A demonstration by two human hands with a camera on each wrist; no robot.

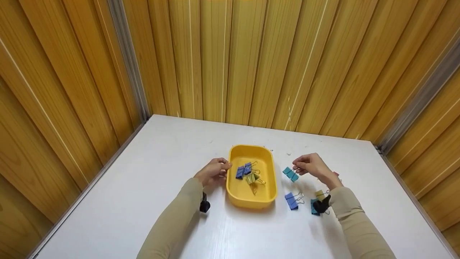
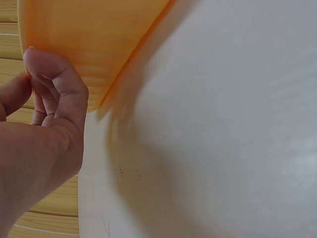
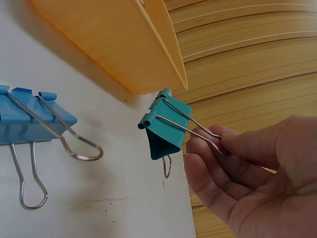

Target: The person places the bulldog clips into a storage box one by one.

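Note:
A yellow plastic bin [image 1: 251,201] stands on the white table with blue and olive-yellow binder clips [image 1: 250,178] inside. My left hand [image 1: 214,169] grips the bin's left rim; in the left wrist view the thumb and curled fingers [image 2: 57,74] pinch its edge. To the right of the bin, my right hand [image 1: 311,165] pinches a teal binder clip [image 1: 290,174] by one wire handle. The right wrist view shows that clip [image 3: 168,124] raised off the table, its other handle hanging below. A blue binder clip [image 1: 291,201] lies on the table nearer me.
Below my right wrist lie another teal binder clip [image 1: 314,207] and a yellow one [image 1: 320,195], partly hidden by the black wrist camera [image 1: 322,204]. A bit of red [image 1: 336,173] shows behind the wrist. Wood-patterned walls [image 1: 248,64] border the white table [image 1: 172,144].

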